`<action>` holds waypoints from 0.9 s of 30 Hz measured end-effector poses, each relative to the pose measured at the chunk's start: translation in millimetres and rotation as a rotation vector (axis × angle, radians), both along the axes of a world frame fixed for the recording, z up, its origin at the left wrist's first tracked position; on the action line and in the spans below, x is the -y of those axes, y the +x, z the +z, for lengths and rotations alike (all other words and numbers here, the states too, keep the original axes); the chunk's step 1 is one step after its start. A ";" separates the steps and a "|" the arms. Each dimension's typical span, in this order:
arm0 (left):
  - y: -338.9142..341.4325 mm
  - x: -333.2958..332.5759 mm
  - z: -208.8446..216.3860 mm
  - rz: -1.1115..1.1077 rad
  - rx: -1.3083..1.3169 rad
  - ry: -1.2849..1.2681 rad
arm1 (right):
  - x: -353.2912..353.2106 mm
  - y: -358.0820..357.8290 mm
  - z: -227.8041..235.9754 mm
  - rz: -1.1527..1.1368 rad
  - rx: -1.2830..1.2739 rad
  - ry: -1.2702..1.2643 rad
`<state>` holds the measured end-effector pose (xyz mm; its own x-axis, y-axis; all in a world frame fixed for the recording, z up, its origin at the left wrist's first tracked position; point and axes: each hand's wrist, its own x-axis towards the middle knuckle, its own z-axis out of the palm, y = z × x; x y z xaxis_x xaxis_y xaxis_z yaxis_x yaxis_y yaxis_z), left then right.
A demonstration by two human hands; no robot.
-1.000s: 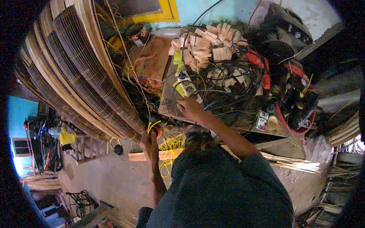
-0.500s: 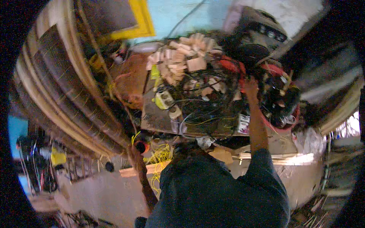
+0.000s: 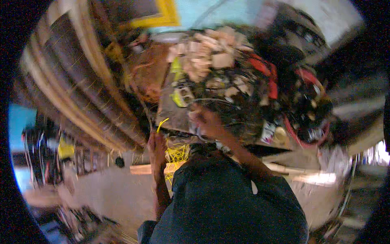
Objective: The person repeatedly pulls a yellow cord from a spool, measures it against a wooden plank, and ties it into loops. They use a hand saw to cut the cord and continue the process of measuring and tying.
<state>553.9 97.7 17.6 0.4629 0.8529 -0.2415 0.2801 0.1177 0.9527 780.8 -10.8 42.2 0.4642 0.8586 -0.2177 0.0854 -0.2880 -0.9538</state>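
Note:
My left hand (image 3: 157, 142) is closed beside the table's near left edge, with the tip of a yellow wire (image 3: 163, 123) sticking up out of it. Below it hangs a loose tangle of yellow wire (image 3: 176, 154). My right hand (image 3: 204, 122) is over the near left part of the table, its fingers smeared by motion. Whether it holds anything cannot be made out. Just beyond it lies a pale electrical box with round openings (image 3: 186, 94), with a yellow-green piece (image 3: 176, 67) farther back. Dark cables (image 3: 227, 106) spread to the right of the hand.
A heap of small wood blocks (image 3: 203, 55) covers the table's back. To its right are a long red object (image 3: 270, 75) and a red-rimmed tub of tools (image 3: 304, 105). Rolled brown sheets (image 3: 81, 81) stand at left. A wooden board (image 3: 144, 169) lies below the table.
My right hand has moved left from beside the red object to near the electrical box. The left hand has risen slightly, with the wire tip. A round orange-and-black thing beside it no longer shows.

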 end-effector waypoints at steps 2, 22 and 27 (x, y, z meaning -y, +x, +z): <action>9.0 17.0 0.3 -0.009 -0.168 0.384 | -18.0 -39.5 -7.2 0.093 0.039 0.205; 48.8 33.9 0.8 -0.255 -0.160 0.202 | 0.5 -42.4 -21.7 -0.109 0.092 0.173; 40.7 37.4 2.2 -0.168 -0.052 0.020 | -6.0 -38.6 -52.4 -0.213 0.215 0.112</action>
<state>594.6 60.3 19.8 0.5864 0.7695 -0.2529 0.3435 0.0465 0.9380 742.2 -4.7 -10.2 0.6610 0.7504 -0.0048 0.2371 -0.2149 -0.9474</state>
